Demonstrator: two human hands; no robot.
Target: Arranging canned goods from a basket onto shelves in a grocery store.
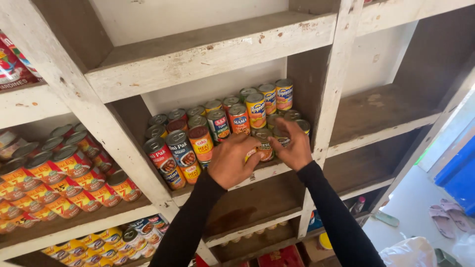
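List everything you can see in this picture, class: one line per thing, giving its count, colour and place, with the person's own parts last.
shelves: one unit, many bays, worn white wood, fills the view
middle cans: about two dozen, mixed red, yellow, green and blue labels, stacked in the middle bay
left cans: many, mostly red and yellow, lying in the left bay
lower cans: many, yellow and red, bottom left bay
packets: a few, red, upper left bay
slippers: two, pink, on the floor at right
bag: one, white, bottom right
sleeves: two, black, lower centre
left hand: on a can in the front row
right hand: on cans in the front row
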